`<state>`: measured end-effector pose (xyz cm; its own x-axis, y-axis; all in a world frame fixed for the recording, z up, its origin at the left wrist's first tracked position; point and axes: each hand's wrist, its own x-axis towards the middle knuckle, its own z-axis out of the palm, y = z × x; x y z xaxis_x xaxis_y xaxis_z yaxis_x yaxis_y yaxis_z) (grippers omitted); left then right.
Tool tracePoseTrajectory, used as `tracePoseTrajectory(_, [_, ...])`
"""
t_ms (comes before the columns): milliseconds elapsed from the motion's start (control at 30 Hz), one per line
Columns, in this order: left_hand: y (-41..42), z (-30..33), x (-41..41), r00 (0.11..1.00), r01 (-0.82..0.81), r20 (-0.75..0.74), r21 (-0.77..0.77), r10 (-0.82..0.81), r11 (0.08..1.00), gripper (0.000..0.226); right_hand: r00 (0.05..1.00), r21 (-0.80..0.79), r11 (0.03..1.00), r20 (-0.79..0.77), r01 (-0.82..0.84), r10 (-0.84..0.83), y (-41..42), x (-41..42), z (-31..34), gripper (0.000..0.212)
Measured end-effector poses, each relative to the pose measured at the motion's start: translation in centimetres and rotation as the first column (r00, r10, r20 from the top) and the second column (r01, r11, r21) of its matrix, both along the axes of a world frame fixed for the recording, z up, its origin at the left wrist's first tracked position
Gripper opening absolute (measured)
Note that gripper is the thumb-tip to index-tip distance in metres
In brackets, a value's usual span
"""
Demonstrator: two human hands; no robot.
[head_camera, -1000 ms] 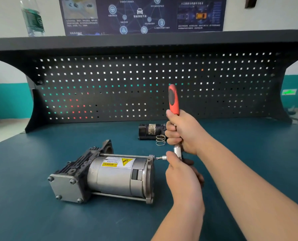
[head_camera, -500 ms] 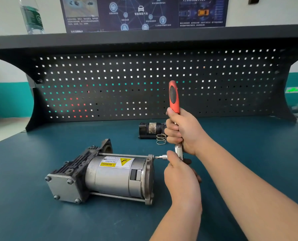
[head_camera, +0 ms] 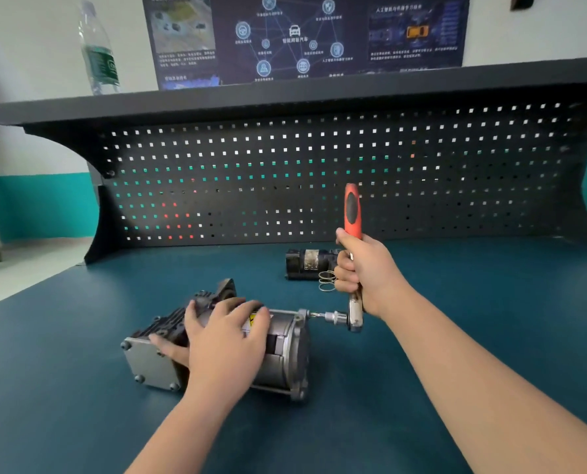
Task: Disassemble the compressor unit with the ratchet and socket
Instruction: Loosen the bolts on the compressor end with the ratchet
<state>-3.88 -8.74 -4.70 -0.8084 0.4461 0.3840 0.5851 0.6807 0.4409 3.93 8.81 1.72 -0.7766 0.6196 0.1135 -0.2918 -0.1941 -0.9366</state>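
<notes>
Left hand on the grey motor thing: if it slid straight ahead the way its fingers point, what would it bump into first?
Probably the black finned head of the compressor. The left hand rests on the casing, fingers aimed up-left, fingertips already touching or nearly touching it.

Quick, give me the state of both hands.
Left hand: open, pressing on the compressor unit.
Right hand: closed around the ratchet handle.

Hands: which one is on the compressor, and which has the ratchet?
The left hand lies spread over the compressor, bracing it. The right hand grips the ratchet, whose red handle stands upright, beside the compressor's end plate.
</notes>
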Motion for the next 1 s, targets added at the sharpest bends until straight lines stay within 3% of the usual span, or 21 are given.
tracePoseTrajectory(67, [-0.3,-0.2,-0.5,0.993,0.107,-0.075,0.155,-0.097,0.982,0.025,1.000,-0.096,0.995,0.020,0.008,-0.006,-0.4,0.5,0.0,0.020])
tracePoseTrajectory(167, [-1.0,0.1,-1.8,0.966,0.255,-0.106,0.243,-0.236,0.936,0.023,0.998,-0.355,0.933,-0.037,-0.063,0.053,-0.9,1.6,-0.5,0.029])
tracePoseTrajectory(300, [-1.1,2.0,-4.2,0.871,0.427,0.135,0.270,-0.473,0.863,0.047,0.977,-0.666,0.723,-0.204,-0.183,0.060,-1.8,3.6,-2.1,0.038])
tracePoseTrajectory(433, [1.0,2.5,-6.4,0.715,0.511,0.306,0.386,-0.629,0.768,0.046,0.938,-0.815,0.530,-0.333,-0.234,-0.099,-3.0,4.7,-3.3,0.040])
tracePoseTrajectory(500, [1.8,2.2,-6.8,0.679,0.522,0.322,0.419,-0.659,0.743,0.041,0.924,-0.810,0.527,-0.365,-0.256,-0.114,-3.9,5.0,-3.1,0.040])
tracePoseTrajectory(667, [1.0,3.2,-5.8,0.711,0.542,0.304,0.338,-0.635,0.769,0.034,0.956,-0.724,0.678,-0.272,-0.128,-0.110,-6.7,4.7,-2.6,0.037])
tracePoseTrajectory(733, [-0.3,3.9,-4.1,0.839,0.438,0.187,0.323,-0.510,0.839,0.030,0.966,-0.697,0.716,-0.209,-0.039,-0.151,-7.3,4.6,-3.0,0.038])
tracePoseTrajectory(767, [-1.3,4.1,-2.9,0.902,0.341,0.109,0.411,-0.417,0.846,0.031,0.966,-0.694,0.720,-0.192,-0.009,-0.172,-7.4,4.5,-3.2,0.039])
tracePoseTrajectory(833, [-3.9,3.7,0.4,0.962,0.152,0.076,0.648,-0.263,0.746,0.035,0.961,-0.703,0.711,-0.180,0.022,-0.209,-7.6,4.5,-3.3,0.039])
tracePoseTrajectory(867, [-5.0,3.2,2.0,0.955,0.087,0.150,0.681,-0.255,0.727,0.033,0.958,-0.710,0.704,-0.181,0.029,-0.222,-7.7,4.5,-3.4,0.039])
tracePoseTrajectory(933, [-6.1,1.7,4.9,0.827,-0.004,0.410,0.689,-0.384,0.725,0.030,0.955,-0.714,0.699,-0.177,0.041,-0.237,-7.9,4.4,-3.6,0.039])
tracePoseTrajectory(1000, [-5.8,0.5,6.5,0.573,-0.121,0.643,0.680,-0.508,0.723,0.026,0.955,-0.713,0.700,-0.180,0.039,-0.237,-8.2,4.3,-3.8,0.040])
